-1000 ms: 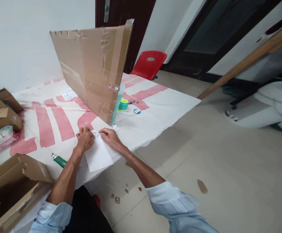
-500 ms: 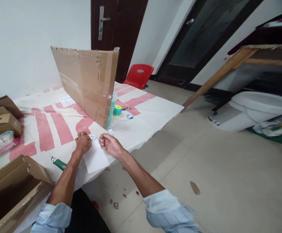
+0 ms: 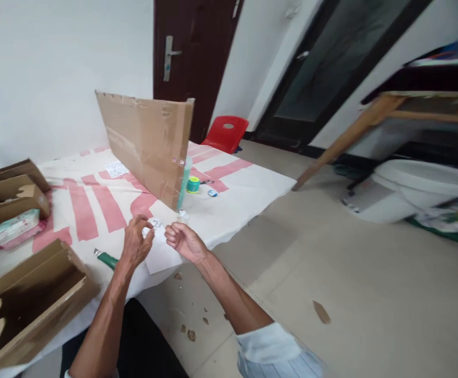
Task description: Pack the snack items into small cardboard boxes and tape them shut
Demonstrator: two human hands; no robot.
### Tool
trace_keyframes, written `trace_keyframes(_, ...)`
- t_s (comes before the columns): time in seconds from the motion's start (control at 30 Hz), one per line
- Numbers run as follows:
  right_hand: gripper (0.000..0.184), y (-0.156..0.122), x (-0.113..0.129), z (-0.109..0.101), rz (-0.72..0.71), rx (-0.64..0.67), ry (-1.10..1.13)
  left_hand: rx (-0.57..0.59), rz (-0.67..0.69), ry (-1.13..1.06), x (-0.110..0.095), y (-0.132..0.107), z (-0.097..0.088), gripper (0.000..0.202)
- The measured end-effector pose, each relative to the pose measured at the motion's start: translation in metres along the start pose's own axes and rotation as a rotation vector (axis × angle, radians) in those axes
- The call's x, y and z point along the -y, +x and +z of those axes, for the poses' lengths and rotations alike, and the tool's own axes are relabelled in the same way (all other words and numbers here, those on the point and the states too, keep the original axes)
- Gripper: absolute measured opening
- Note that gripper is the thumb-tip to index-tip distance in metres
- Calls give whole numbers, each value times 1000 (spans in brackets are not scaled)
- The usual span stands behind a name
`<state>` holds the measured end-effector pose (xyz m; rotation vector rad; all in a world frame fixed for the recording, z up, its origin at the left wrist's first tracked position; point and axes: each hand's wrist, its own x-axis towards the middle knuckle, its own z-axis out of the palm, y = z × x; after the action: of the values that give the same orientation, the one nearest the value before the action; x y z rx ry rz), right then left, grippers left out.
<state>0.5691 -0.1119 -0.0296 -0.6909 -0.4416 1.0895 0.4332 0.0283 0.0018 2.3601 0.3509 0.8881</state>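
My left hand (image 3: 135,242) hovers over the near edge of the table (image 3: 248,184), fingers curled and pinched at the top of a white sheet of paper (image 3: 162,255). A small crumpled white scrap (image 3: 155,223) lies just beyond its fingertips. My right hand (image 3: 183,240) is beside it to the right, lifted a little off the sheet, its fingers curled into a loose fist; what it holds, if anything, I cannot make out. A tall cardboard panel (image 3: 146,139) stands upright just behind both hands.
Open cardboard boxes (image 3: 24,299) (image 3: 8,191) and a tissue pack (image 3: 12,227) sit at the left. A green-handled tool (image 3: 106,258) lies by my left wrist. A green tape roll (image 3: 193,184) sits behind the panel. A red stool (image 3: 226,133), white bucket (image 3: 418,189) and floor scraps lie to the right.
Both hands have lifted slightly from the white sheet and drawn apart. My right hand has curled into a fist. The view has tilted up and shifted.
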Motion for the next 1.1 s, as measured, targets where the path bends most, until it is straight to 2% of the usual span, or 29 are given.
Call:
trace_keyframes(0.03, 49, -2, -4, 3, -24, -18, -37, -21, 3, -6, -8, -11, -4, 6)
trace_keyframes(0.2, 47, -11, -30, 32, -65, -52, -240, -96, -120, 30, -49, -72, -26, 11)
trace_keyframes(0.33, 41, -17, -56, 65, -56, 1, -346, -153, -41, -27, -78, -131, -58, 19)
trace_keyframes(0.4, 35, -19, -68, 80, -60, 24, -400, -243, -5, 11, -88, -163, -82, 23)
trace_keyframes(0.53, 21, -20, -88, 105, -84, 48, -591, -524, -69, 269, -99, -222, -134, 22)
trace_keyframes(0.63, 29, -23, -95, 124, -203, 63, -769, -683, -156, 498, -94, -252, -170, 21)
trace_keyframes(0.7, 40, -24, -97, 137, -286, 67, -848, -734, -237, 605, -84, -263, -190, 24)
trace_keyframes(0.77, 50, -22, -100, 150, -309, 86, -907, -763, -331, 623, -73, -267, -205, 33)
trace_keyframes(0.87, 57, -14, -104, 163, -249, 127, -967, -762, -467, 454, -57, -263, -218, 42)
trace_keyframes(1.0, 57, -10, -103, 170, -165, 162, -999, -664, -595, 187, -45, -251, -230, 35)
trace_keyframes(1.1, 62, -21, -99, 170, -151, 246, -1074, -526, -646, 158, -41, -249, -240, 44)
